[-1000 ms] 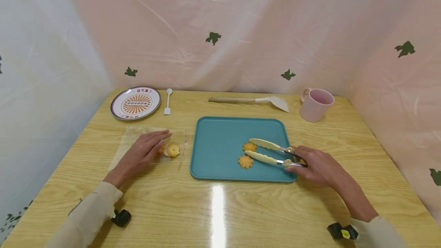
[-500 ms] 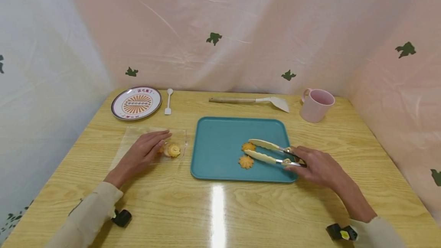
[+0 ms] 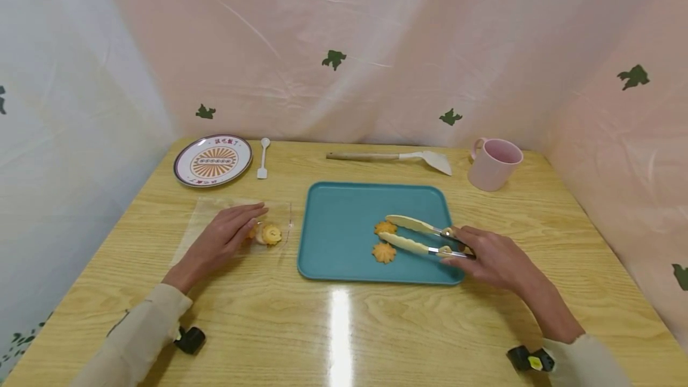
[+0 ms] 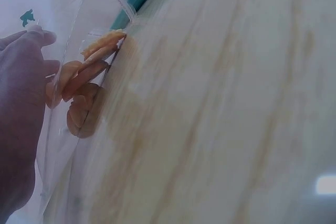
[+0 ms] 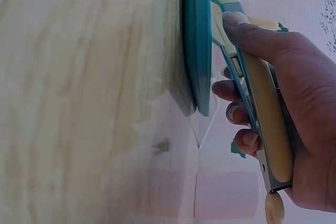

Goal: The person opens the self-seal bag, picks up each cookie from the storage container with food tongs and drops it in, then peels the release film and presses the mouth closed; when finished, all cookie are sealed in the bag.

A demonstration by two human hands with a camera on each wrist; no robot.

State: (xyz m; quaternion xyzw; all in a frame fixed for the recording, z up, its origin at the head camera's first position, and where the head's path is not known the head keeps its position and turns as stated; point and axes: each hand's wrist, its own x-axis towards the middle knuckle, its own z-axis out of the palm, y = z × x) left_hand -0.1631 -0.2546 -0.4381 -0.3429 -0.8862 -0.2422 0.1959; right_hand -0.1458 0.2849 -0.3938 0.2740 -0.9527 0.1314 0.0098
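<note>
"Where are the cookies (image 3: 384, 253)?"

"Two sit on the blue-green tray (image 3: 344, 214), just right of the middle of the frame, one above the other. More are in the clear bag (image 3: 208, 211), left of the middle."

"What are the hands doing?"

"The right hand (image 3: 497, 258), at the lower right, has its fingers wrapped round the tongs (image 3: 411, 245). The tong tips are apart, with the upper cookie (image 3: 385, 227) between them. I can't tell if they touch it. The left hand (image 3: 226, 235) rests at the bag, fingers close together and nearly straight. I can't tell if its thumb pinches the bag."

"Are cookies tricky to hold?"

"I think they're light and stiff, but crumbly (like a dried sandcastle). I'd squeeze softly round the sides, not by one frilly point."

"And the bag?"

"Thin, floppy and slippery, I guess. Best hold it by its edge, so the cookies don't get squashed."
</note>
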